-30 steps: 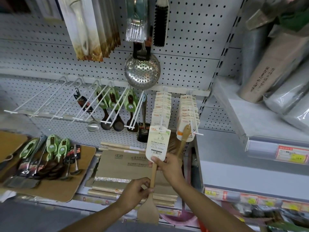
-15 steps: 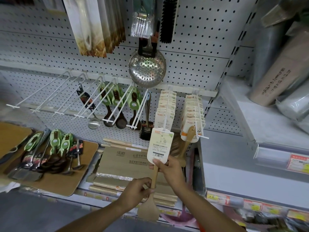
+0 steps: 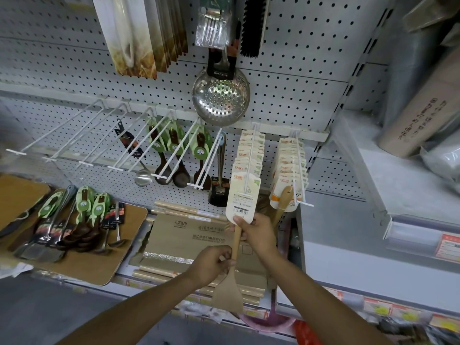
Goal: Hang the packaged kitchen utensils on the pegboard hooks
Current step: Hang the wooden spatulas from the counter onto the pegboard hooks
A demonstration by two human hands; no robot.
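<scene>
Both hands were on one wooden spatula (image 3: 230,275), blade down, its white card header (image 3: 242,199) up against the front end of the hook (image 3: 250,158) at about 12 o'clock from the hands. The right hand (image 3: 258,235) pinched the lower edge of the card where it meets the handle; the left hand (image 3: 211,263) gripped the handle lower down, at 7 o'clock from the right. The wire appeared to run through the card's slot — we judged the piece just threaded and not yet slid back against the row of like cards (image 3: 249,150) behind it.

Done, as far as we could see: that hook already carried a full file of carded spatulas, and the neighbouring hook at 3 o'clock held a second file (image 3: 290,165). Further round, toward 9 o'clock, green-carded dark spoons (image 3: 174,155) and a steel ladle (image 3: 143,176) hung on the pegboard (image 3: 298,70), and a perforated skimmer (image 3: 220,99) hung above.

Left to do — several hooks (image 3: 62,143) at the far 9 o'clock end stood bare, and a batch of packaged utensils (image 3: 82,220) lay in a heap on a brown board (image 3: 119,260) on the shelf at 8 o'clock from the hands. We judged the task well under way but not near finished; the spatula in hand wanted only a push back and a release.
</scene>
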